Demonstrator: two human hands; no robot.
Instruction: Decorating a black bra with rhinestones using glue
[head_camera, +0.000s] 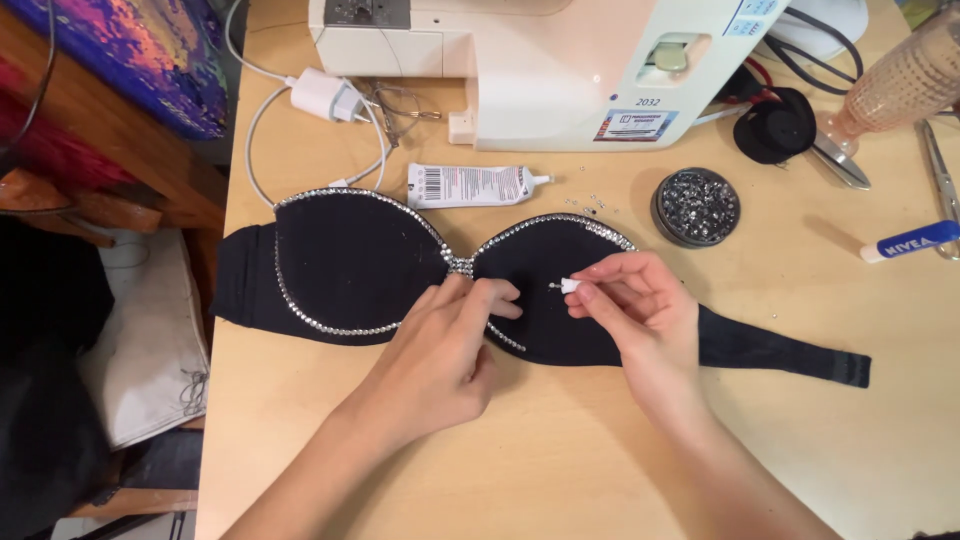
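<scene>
A black padded bra (350, 265) lies flat on the wooden table, its cup edges lined with small silver rhinestones. My left hand (440, 350) rests on the lower inner edge of the right cup, fingers pressing the fabric down. My right hand (635, 305) pinches a small white applicator tip (569, 286) with a tiny stone at its end, held just above the right cup. A white glue tube (470, 185) lies just beyond the bra. A round tin of rhinestones (696, 207) sits to the right of the cup.
A white sewing machine (540, 60) stands at the back. A white charger and cable (325, 97) lie at back left, with scissors (940, 180), a pink glass (895, 90) and a blue-and-white tube (910, 241) at right. The table's left edge drops to a bag.
</scene>
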